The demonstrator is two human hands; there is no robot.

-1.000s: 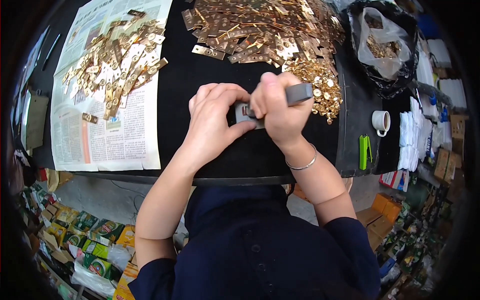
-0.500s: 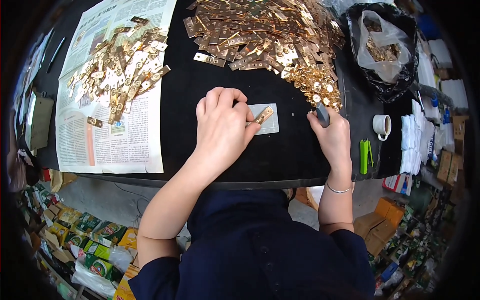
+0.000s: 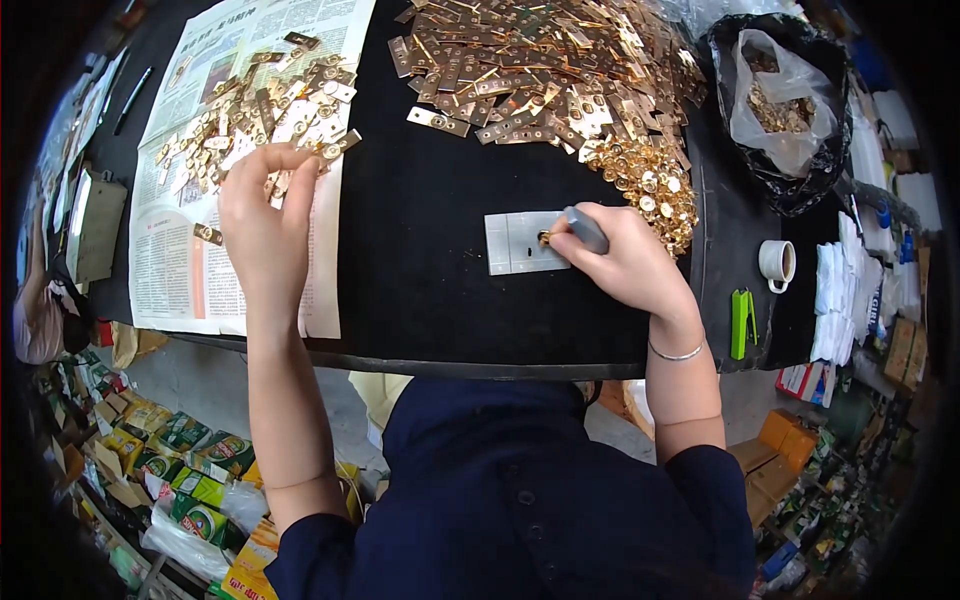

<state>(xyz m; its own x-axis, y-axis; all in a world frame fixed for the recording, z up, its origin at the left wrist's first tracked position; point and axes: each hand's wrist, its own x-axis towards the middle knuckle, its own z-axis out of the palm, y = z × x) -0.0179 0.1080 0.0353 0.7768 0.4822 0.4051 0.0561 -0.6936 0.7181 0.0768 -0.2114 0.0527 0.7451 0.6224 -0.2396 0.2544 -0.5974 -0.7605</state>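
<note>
Over the newspaper, my left hand has its thumb and index finger curled together beside the pile of assembled brass plates. Whether a piece is between those fingertips cannot be made out. My right hand grips a small grey block over the right side of a flat grey jig plate. A small gold round cap shows at the tips of its thumb and fingers. The jig has a small dark slot, and no brass plate lies on it.
A large heap of brass strips lies at the back, with gold round caps at its near right. To the right are a black plastic bag, a white cup and a green stapler. A pen lies far left.
My left hand has left the jig and moved left to the newspaper pile; the brass plate is gone from the jig. My right hand has come from the caps to the jig with the grey block.
</note>
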